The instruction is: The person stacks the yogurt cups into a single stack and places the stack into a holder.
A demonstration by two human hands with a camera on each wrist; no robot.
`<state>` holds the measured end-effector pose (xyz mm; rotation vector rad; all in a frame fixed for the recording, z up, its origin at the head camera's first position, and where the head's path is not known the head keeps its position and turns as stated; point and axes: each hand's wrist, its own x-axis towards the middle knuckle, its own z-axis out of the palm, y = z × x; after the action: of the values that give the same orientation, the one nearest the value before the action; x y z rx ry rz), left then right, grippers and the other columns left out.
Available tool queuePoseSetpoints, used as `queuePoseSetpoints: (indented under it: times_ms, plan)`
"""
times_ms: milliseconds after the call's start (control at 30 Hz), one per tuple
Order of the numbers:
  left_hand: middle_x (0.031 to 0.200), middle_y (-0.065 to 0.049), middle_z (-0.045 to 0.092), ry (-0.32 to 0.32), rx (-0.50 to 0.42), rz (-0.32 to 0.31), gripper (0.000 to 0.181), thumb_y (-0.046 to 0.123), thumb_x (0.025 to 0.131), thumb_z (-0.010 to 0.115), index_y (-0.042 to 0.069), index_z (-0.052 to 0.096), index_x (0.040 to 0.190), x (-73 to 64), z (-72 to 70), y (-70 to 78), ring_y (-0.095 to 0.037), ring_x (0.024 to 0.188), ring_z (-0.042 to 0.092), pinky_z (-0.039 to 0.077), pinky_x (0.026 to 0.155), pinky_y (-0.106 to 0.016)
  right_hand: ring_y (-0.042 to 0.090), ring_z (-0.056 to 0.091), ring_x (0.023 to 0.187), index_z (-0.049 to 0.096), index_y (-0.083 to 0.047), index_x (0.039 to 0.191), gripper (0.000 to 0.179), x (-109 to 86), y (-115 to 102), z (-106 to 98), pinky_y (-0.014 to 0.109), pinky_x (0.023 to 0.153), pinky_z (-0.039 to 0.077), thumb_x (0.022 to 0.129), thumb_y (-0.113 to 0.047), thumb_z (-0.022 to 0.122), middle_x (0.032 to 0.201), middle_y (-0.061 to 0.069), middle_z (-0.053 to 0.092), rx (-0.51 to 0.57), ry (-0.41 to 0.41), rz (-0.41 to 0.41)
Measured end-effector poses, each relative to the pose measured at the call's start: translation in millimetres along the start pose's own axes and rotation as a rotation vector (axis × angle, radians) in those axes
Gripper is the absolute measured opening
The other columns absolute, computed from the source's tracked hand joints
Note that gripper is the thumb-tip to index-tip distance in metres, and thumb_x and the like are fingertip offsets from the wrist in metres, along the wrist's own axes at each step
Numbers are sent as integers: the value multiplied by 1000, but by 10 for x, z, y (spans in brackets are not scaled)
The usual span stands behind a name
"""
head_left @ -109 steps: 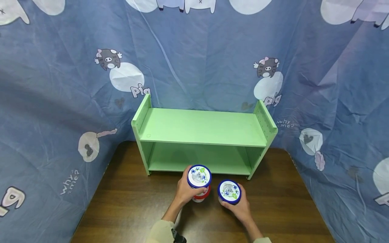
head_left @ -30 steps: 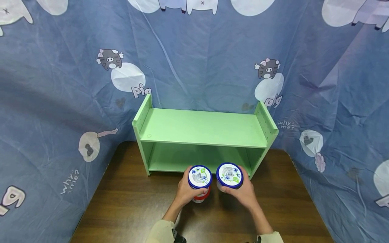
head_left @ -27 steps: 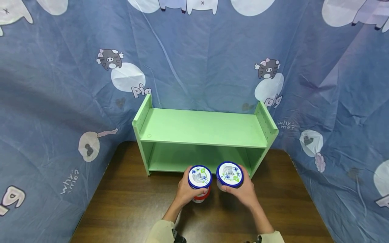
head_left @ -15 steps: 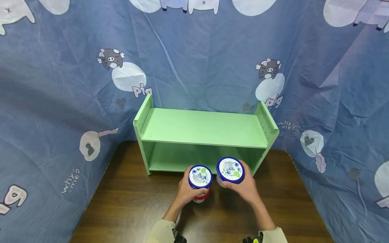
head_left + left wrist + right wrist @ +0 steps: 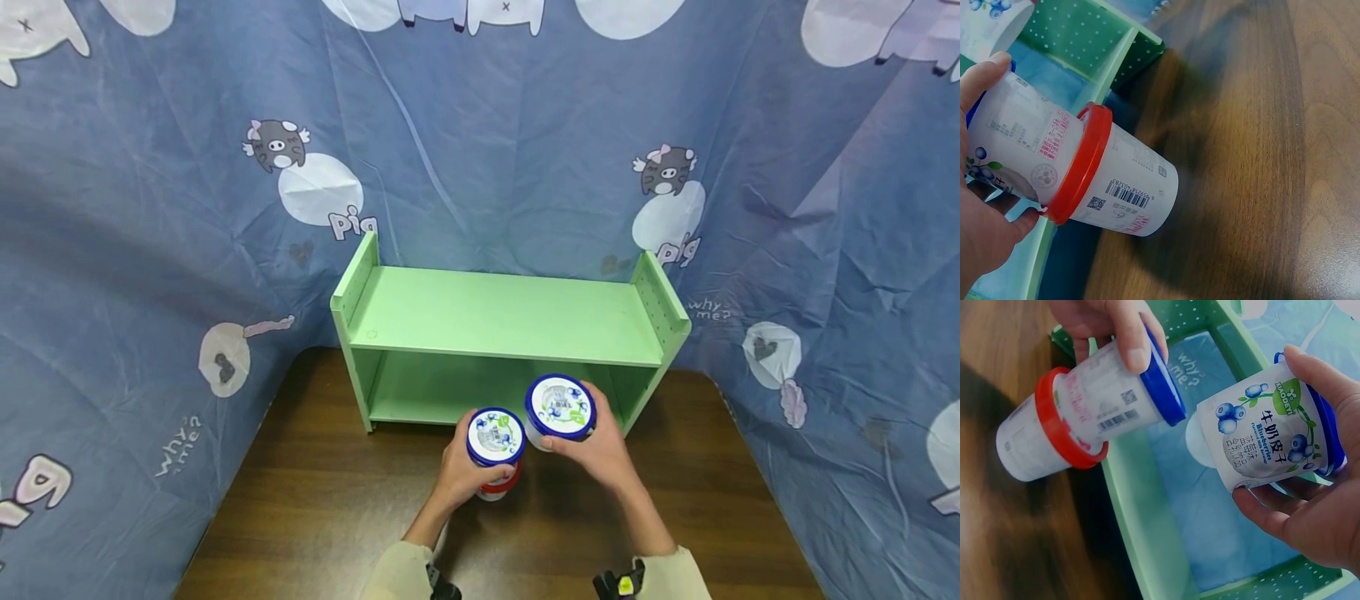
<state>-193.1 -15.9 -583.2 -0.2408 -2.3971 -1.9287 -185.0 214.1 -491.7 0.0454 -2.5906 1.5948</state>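
Observation:
My left hand (image 5: 456, 472) grips a white blueberry milk-drink cup with a blue lid (image 5: 495, 436). That cup sits on top of a red-lidded cup (image 5: 1129, 184), which stands upright on the table, and a finger reaches the red rim in the left wrist view. My right hand (image 5: 604, 447) holds a second blue-lidded blueberry cup (image 5: 560, 406), thumb and fingers around its side. This cup is raised, just right of the stack and a bit farther forward. The right wrist view shows its printed blueberry label (image 5: 1263, 428) facing the camera.
A light green two-tier shelf (image 5: 502, 312) stands just beyond the cups, with bare boards. Under everything is a brown wooden table (image 5: 322, 508). A blue cloth with pig prints (image 5: 487, 150) hangs around the back and sides.
My right hand has lifted its cup upward and forward, then slightly left toward the stack. My left hand has stayed in place on the stacked cup.

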Motion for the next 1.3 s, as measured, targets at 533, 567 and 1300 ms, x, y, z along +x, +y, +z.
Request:
queuePoseSetpoints:
  times_ms: [533,567,1300]
  plan:
    - [129,-18,63,-8,-6,7,107,20,63,94,6,34,151,6,-2,-24,-30,114,61,49,99,-48,33,51,131,32,-12,152,102,72,-232,141,54,112,39,70,-19,91,146,16,51,71,-69,-45]
    - [130,-18,63,-9,-8,8,107,20,63,94,6,34,151,5,-2,-29,-30,114,61,49,99,-47,33,51,132,32,-13,153,102,73,-238,153,55,112,39,70,-19,91,146,16,51,74,-76,-42]
    - [130,-16,63,-12,-4,19,102,22,64,92,15,37,149,6,-3,-46,-30,112,63,51,95,-44,31,55,127,29,-13,155,106,124,-314,438,52,108,45,70,-22,91,142,16,55,84,-156,-39]
